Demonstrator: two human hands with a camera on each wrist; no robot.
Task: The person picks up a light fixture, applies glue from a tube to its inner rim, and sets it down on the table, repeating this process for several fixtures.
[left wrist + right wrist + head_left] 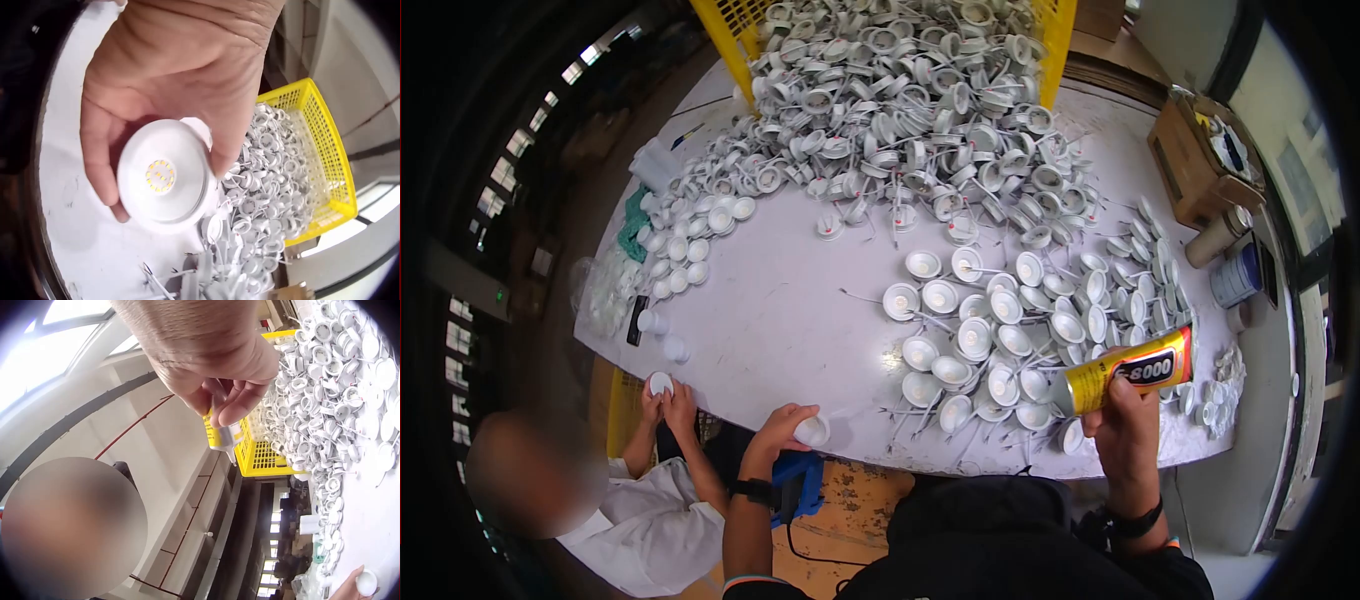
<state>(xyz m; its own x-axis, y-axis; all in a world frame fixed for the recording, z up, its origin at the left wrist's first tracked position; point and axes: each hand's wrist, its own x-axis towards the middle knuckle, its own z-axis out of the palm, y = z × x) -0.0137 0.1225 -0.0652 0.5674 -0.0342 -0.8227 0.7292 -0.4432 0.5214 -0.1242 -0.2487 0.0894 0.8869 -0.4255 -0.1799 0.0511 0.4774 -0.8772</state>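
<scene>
My left hand (778,428) holds a round white LED downlight (140,200) by its sides over the near edge of the white table (770,290). A ring of small yellow LED chips shows at its centre in the left wrist view. To the right, my right hand (1128,445) grips a yellow and black glue tube (1090,385), raised above rows of white lamp housings (973,338). The right wrist view shows the tube's narrow nozzle (232,456) out beyond the fingers, pointing away from the downlight.
A yellow crate (1056,60) spills a large heap of wired housings across the table's back. Finished-looking white lamps (698,250) stand at left, near a black object (637,320). Another person (650,530) sits at the left holding a white part. A cardboard box (1190,165) stands at right.
</scene>
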